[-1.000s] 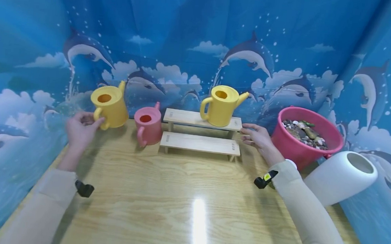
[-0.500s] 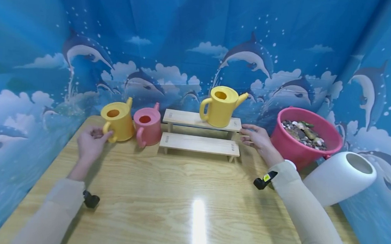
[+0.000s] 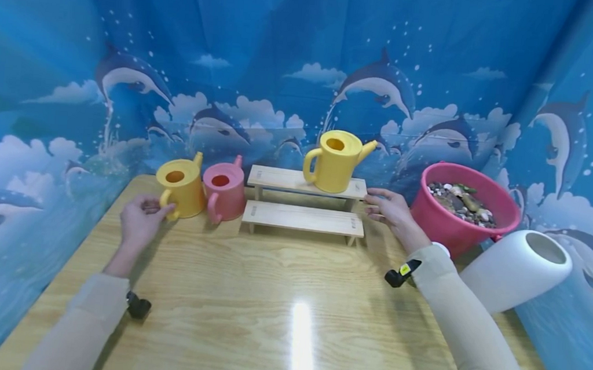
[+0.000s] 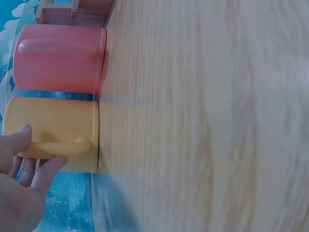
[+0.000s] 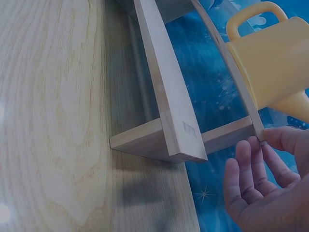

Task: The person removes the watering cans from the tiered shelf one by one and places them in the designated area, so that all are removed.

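A yellow watering can [image 3: 181,183] stands on the table beside a pink watering can [image 3: 224,190]. My left hand [image 3: 141,220] pinches its handle: in the left wrist view the thumb lies over the handle and a finger under it, my left hand [image 4: 21,186] at the bottom left and the yellow watering can [image 4: 53,128] below the pink can [image 4: 60,58]. A second yellow can [image 3: 334,160] stands on the top step of a wooden two-step rack [image 3: 301,217]. My right hand [image 3: 394,211] is open, its fingertips [image 5: 263,140] touching the right end of the rack [image 5: 166,116].
A pink bucket [image 3: 432,216] of pebbles stands right of the rack. A white vase [image 3: 514,272] lies on its side at the right table edge. Blue dolphin-print cloth closes the back and both sides. The wooden table [image 3: 266,299] stretches toward me.
My left hand carried the yellow watering can right and down from the table's left rear and set it next to the pink can. The right hand stayed at the rack.
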### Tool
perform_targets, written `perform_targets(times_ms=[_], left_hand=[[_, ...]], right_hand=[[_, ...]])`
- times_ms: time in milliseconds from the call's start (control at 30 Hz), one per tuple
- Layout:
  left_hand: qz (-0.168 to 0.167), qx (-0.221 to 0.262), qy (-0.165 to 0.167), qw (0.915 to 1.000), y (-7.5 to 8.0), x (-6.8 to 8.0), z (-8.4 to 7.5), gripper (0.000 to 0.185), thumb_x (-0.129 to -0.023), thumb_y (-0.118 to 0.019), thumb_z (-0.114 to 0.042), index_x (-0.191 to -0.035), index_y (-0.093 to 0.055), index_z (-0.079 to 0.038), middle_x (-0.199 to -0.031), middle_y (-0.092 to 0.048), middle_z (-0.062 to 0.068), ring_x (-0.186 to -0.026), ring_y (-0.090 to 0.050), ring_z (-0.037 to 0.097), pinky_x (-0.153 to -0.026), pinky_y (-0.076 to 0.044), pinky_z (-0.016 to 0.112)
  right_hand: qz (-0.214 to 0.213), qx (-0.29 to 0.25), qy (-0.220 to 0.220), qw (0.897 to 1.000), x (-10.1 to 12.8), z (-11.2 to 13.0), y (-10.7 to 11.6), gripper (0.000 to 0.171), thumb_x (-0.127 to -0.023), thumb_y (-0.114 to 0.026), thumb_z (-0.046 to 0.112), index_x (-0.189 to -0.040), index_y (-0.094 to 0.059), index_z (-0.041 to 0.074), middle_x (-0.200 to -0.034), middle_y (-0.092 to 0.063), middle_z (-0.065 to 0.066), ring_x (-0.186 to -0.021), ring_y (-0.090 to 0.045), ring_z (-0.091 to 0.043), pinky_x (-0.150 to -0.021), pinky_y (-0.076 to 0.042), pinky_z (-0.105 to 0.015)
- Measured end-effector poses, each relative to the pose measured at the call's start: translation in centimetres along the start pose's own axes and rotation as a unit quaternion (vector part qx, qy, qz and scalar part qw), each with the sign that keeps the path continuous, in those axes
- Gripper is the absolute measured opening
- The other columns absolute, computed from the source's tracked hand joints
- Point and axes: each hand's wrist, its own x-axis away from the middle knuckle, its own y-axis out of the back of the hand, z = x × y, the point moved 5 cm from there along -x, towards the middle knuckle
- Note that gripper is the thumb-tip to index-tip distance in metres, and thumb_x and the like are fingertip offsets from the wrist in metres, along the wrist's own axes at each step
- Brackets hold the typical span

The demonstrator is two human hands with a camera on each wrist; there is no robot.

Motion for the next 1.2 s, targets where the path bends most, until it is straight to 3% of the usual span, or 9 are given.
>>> perform_targets(times_ms=[67,167,333,500,633,767,833,1000,1200], left_hand=[[0.005,0.006,-0.002,1.0,0.1,0.0,0.0,0.049,-0.095,-0.081,-0.025,-0.129,-0.063,0.004,-0.124,-0.072,0.026,-0.073,-0.054,-0.017,-0.069,-0.053,0.003],[0.012,0.025,0.002,0.9996,0.4,-0.2,-0.2,0.053,-0.094,-0.081,-0.03,-0.133,-0.062,0.002,-0.112,-0.073,0.006,-0.077,-0.057,-0.015,-0.071,-0.054,0.004],[-0.006,0.048,-0.009,0.9988,2.1,-0.5,-1.8,0.057,-0.095,-0.078,-0.041,-0.136,-0.063,-0.004,-0.095,-0.059,-0.026,-0.086,-0.059,-0.012,-0.077,-0.051,0.004],[-0.025,0.044,-0.053,0.9973,3.5,-0.4,-5.1,0.053,-0.096,-0.076,-0.045,-0.134,-0.066,-0.008,-0.097,-0.061,-0.03,-0.089,-0.059,-0.012,-0.078,-0.05,0.007],[-0.021,0.041,-0.076,0.996,3.2,-0.6,-8.0,0.055,-0.097,-0.072,-0.049,-0.136,-0.066,-0.011,-0.113,-0.069,-0.015,-0.091,-0.059,-0.01,-0.076,-0.051,0.006],[-0.003,0.06,-0.102,0.993,1.2,-0.9,-10.9,0.053,-0.099,-0.07,-0.048,-0.137,-0.065,-0.011,-0.134,-0.07,0.009,-0.098,-0.066,0.005,-0.076,-0.054,0.007],[0.007,0.068,-0.124,0.99,-0.3,-0.9,-12.2,0.051,-0.1,-0.07,-0.045,-0.137,-0.065,-0.009,-0.138,-0.069,0.014,-0.107,-0.068,0.014,-0.084,-0.058,0.012],[0.044,0.091,-0.165,0.981,-5.0,-0.5,-14.8,0.044,-0.102,-0.071,-0.036,-0.136,-0.065,-0.008,-0.136,-0.069,0.014,-0.119,-0.067,0.027,-0.103,-0.059,0.034],[0.105,0.131,-0.179,0.9693,-10.8,0.4,-17.3,0.037,-0.1,-0.074,-0.028,-0.131,-0.069,-0.008,-0.127,-0.073,0.014,-0.112,-0.069,0.028,-0.095,-0.059,0.035]], right_hand=[[0.0,0.001,0.0,1.0,0.0,0.0,0.0,0.056,-0.107,-0.062,0.024,-0.159,-0.045,0.009,-0.124,-0.068,-0.004,-0.082,-0.071,-0.002,-0.089,-0.064,-0.022],[0.0,-0.001,0.001,1.0,-0.1,-0.1,0.0,0.055,-0.108,-0.061,0.023,-0.159,-0.045,0.009,-0.137,-0.063,-0.011,-0.081,-0.07,-0.002,-0.089,-0.064,-0.022],[-0.001,-0.004,0.004,1.0,-0.4,-0.1,0.0,0.055,-0.107,-0.061,0.022,-0.159,-0.046,0.008,-0.122,-0.068,-0.003,-0.079,-0.071,-0.002,-0.087,-0.064,-0.022],[-0.003,0.001,0.0,1.0,-0.3,-0.1,0.1,0.054,-0.107,-0.062,0.025,-0.157,-0.048,0.011,-0.109,-0.067,0.006,-0.078,-0.072,-0.002,-0.085,-0.064,-0.021],[0.001,-0.005,0.0,1.0,-0.1,0.0,0.1,0.056,-0.107,-0.062,0.023,-0.158,-0.046,0.009,-0.11,-0.068,0.005,-0.081,-0.072,-0.003,-0.084,-0.064,-0.021],[0.004,-0.016,0.004,1.0,0.0,0.0,0.2,0.057,-0.107,-0.062,0.021,-0.159,-0.044,0.007,-0.112,-0.069,0.003,-0.082,-0.072,-0.003,-0.083,-0.064,-0.02],[0.006,-0.016,0.005,1.0,0.0,-0.1,0.2,0.058,-0.107,-0.061,0.021,-0.16,-0.043,0.007,-0.118,-0.068,0.0,-0.082,-0.072,-0.003,-0.084,-0.064,-0.02],[0.007,-0.005,0.007,1.0,0.1,0.0,0.2,0.06,-0.107,-0.062,0.025,-0.161,-0.042,0.009,-0.127,-0.065,-0.004,-0.082,-0.071,-0.002,-0.087,-0.063,-0.021],[0.008,-0.006,0.002,1.0,0.1,0.0,0.1,0.06,-0.107,-0.063,0.025,-0.161,-0.042,0.009,-0.121,-0.067,0.001,-0.082,-0.071,-0.001,-0.088,-0.064,-0.021]])
